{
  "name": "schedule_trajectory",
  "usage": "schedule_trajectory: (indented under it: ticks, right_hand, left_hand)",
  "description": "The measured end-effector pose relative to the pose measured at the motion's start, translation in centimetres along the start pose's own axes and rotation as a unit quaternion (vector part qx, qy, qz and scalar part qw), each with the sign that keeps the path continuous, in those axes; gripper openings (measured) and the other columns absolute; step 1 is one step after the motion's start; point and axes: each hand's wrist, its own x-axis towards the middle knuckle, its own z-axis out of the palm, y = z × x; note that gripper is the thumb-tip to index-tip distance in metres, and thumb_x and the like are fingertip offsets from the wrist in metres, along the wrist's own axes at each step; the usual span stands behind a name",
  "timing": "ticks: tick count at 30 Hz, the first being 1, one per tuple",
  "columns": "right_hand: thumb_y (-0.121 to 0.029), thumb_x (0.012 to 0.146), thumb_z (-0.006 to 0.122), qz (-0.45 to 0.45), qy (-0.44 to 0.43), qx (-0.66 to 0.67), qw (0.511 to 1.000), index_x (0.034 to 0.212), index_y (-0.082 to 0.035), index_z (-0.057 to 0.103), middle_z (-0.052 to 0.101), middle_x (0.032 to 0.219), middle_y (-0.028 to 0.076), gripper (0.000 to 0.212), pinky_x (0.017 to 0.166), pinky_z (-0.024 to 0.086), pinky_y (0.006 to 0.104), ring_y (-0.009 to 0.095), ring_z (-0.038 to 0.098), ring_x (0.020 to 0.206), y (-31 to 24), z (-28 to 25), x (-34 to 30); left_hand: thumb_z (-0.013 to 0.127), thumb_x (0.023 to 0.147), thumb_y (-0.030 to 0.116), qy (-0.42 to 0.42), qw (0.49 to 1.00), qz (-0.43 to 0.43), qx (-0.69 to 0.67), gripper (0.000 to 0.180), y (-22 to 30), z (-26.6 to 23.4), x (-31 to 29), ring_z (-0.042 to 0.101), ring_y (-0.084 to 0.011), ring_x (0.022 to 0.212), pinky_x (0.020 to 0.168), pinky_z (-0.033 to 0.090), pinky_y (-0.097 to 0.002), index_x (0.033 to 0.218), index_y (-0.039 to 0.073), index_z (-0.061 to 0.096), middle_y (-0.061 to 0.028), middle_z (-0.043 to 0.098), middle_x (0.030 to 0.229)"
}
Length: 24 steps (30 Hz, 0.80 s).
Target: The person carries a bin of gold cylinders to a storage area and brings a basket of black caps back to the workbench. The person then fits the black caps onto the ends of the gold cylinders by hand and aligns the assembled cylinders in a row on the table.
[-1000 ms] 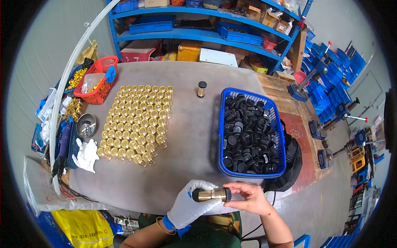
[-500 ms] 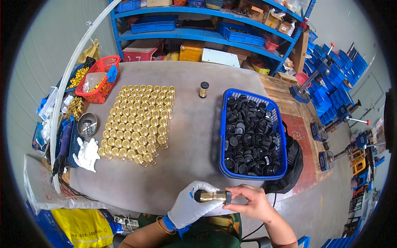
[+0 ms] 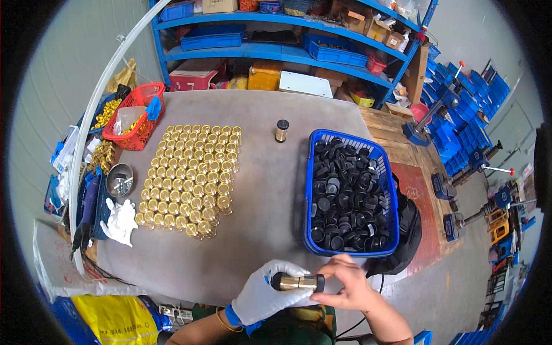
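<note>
A small brass-coloured cylinder with black end caps (image 3: 300, 282) lies sideways just off the table's near edge. My left hand (image 3: 265, 296), in a white glove with a blue cuff, is wrapped round its left part. The bare fingers and thumb of my right hand (image 3: 348, 285) close about the black cap (image 3: 320, 283) at its right end. A similar capped cylinder (image 3: 281, 131) stands upright farther back on the table. To the left, gold-rimmed clear cylinders (image 3: 190, 178) stand in close rows. At the right, a blue basket (image 3: 309, 190) holds many loose black caps (image 3: 345, 198).
Along the left edge are a red basket (image 3: 155, 123), a metal bowl (image 3: 130, 187) with small pieces and a crumpled white glove (image 3: 122, 221). A black bag (image 3: 409, 230) sits beside the blue basket. Blue shelving (image 3: 270, 52) rises behind the table (image 3: 259, 190); hand presses (image 3: 420, 132) line the right.
The fingers of my right hand have shifted and curled differently round the cap. The cylinder has moved slightly right and down in the picture, still in my left hand.
</note>
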Motion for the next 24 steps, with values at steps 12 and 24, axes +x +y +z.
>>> schedule_trajectory:
  ticks: [12,24]
  right_hand:
    - [-0.023,0.078,0.071,0.077,0.047,-0.269,0.959,0.094,-0.004,0.068,0.066,0.080,0.012,0.026,0.073,0.048,0.0395,0.030,0.060,0.079,7.9,-1.9,8.0]
    - [-0.027,0.067,0.077,0.131,0.036,-0.265,0.955,0.096,-0.003,0.067,0.065,0.080,0.011,0.039,0.077,0.048,0.0389,0.028,0.059,0.083,10.7,-0.8,8.6]
  left_hand:
    - [0.078,0.071,0.010,0.177,0.926,0.177,0.284,0.068,1.2,-5.0,17.2,0.055,-0.0128,0.082,0.079,0.047,-0.0286,0.130,0.001,0.045,-0.0035,0.056,0.088]
    - [0.077,0.068,0.016,0.253,0.852,0.076,0.452,0.096,-0.5,-7.3,34.5,0.063,-0.0389,0.095,0.086,0.050,-0.0437,0.146,0.007,0.022,-0.0217,0.065,0.102]
